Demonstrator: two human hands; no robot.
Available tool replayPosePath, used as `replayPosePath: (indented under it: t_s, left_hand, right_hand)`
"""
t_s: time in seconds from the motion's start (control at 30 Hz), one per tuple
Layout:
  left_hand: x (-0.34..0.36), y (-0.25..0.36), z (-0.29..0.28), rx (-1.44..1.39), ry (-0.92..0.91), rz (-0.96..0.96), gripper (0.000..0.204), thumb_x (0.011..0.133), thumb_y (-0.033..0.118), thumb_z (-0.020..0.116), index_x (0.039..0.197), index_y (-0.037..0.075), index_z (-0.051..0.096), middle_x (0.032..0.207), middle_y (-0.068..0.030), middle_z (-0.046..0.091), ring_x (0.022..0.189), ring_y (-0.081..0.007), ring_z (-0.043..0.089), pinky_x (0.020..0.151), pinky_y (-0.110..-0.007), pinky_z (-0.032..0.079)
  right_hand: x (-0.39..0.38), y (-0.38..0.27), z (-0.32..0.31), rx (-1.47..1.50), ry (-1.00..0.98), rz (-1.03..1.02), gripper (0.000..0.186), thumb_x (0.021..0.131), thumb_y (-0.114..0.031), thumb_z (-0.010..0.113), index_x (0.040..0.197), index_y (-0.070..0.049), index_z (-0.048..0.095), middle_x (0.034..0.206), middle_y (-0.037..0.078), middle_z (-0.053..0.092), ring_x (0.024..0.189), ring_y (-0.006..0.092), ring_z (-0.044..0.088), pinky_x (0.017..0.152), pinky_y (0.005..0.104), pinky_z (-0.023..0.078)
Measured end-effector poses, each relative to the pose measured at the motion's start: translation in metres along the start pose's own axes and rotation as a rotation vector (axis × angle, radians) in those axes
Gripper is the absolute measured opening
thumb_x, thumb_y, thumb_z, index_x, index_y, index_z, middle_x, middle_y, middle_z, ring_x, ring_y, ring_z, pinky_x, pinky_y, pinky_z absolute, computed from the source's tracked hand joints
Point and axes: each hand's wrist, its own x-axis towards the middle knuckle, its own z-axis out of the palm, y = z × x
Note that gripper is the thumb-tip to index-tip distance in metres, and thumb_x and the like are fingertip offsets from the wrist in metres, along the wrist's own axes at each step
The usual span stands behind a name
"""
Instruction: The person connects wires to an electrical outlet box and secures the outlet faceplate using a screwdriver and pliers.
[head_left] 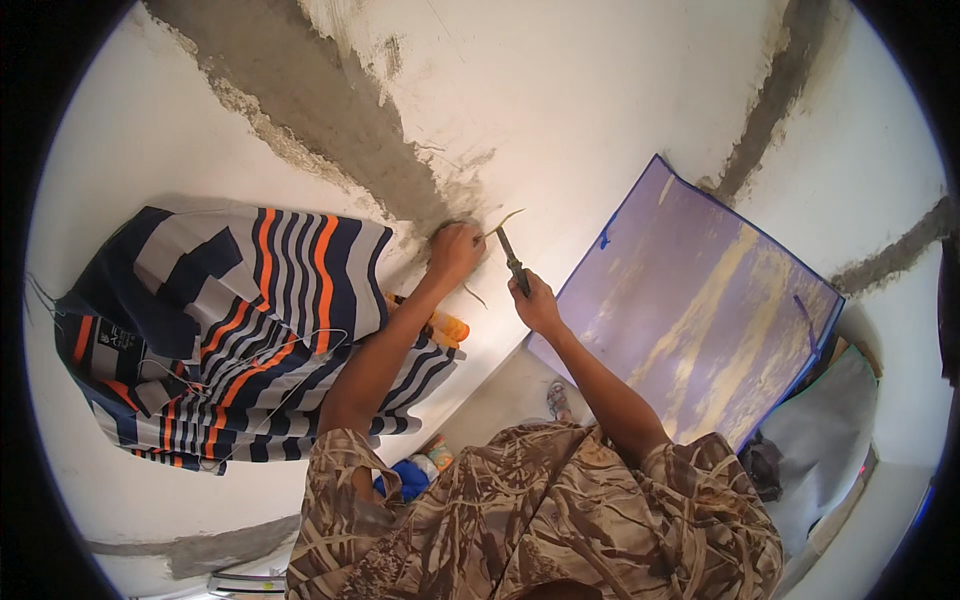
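My left hand [457, 252] is closed in a pinch against the white wall [560, 120], at the lower end of a grey plastered strip [330, 110]. From its fingertips a thin pale yellowish wire [508, 218] curves up to the right. A second thin strand [475, 295] hangs just below that hand. My right hand [536, 302] is wrapped round a slim dark tool [511, 258] with a greenish handle, its kind too small to tell. The tool's upper end comes close to the wire; whether they touch is unclear.
A striped shirt [290, 270] hangs on the left, near my left forearm. Orange cylindrical items [448, 328] show beside that forearm. A purple blue-edged sheet [690, 300] hangs on the right, with a grey bag [825, 440] beyond it. A foot [558, 400] stands on the floor below.
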Motion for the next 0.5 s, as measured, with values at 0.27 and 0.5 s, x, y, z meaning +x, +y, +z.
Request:
replayPosePath:
  t_s: [0.27, 0.5]
  left_hand:
    - [-0.003, -0.006, 0.003, 0.001, -0.022, -0.019, 0.020, 0.083, 0.021, 0.064, 0.079, 0.003, 0.068, 0.079, -0.0190, 0.065, 0.080, -0.0369, 0.064, 0.073, -0.047, 0.050]
    - [-0.003, -0.007, 0.005, -0.021, 0.007, -0.006, 0.018, 0.080, 0.018, 0.064, 0.073, 0.002, 0.068, 0.077, -0.0191, 0.066, 0.077, -0.0366, 0.065, 0.071, -0.047, 0.051]
  right_hand:
    - [0.008, 0.001, 0.028, -0.030, 0.089, -0.134, 0.022, 0.093, -0.018, 0.059, 0.103, 0.001, 0.055, 0.103, 0.023, 0.062, 0.094, 0.0434, 0.061, 0.078, 0.0493, 0.049]
    - [0.013, 0.003, 0.043, -0.006, 0.226, -0.239, 0.020, 0.093, -0.016, 0.061, 0.099, 0.001, 0.055, 0.094, 0.021, 0.061, 0.085, 0.0406, 0.060, 0.075, 0.0463, 0.048]
